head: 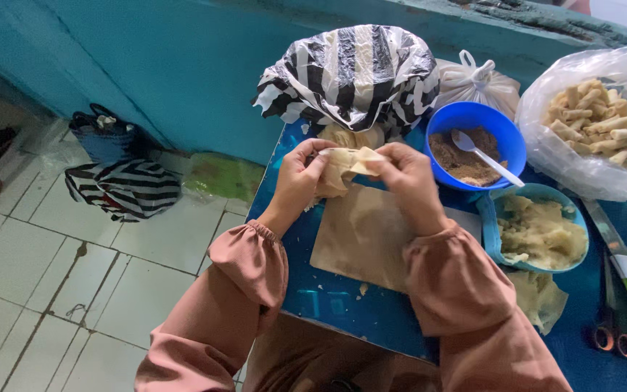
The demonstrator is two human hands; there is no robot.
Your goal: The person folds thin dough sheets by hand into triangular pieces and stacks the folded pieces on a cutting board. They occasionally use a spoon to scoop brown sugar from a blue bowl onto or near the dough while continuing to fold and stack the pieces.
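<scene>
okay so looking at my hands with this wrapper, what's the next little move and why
Probably keep rolling the wrapper shut: both hands, left and right, pinch it half folded above the board, and finished rolls lie in the clear bag.

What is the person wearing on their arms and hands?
Both arms are covered by loose, dusty-pink sleeves, puffed and gathered into elastic cuffs at the wrists. The left sleeve and right sleeve match. The left hand and right hand are bare: no gloves, rings or watch visible.
</scene>
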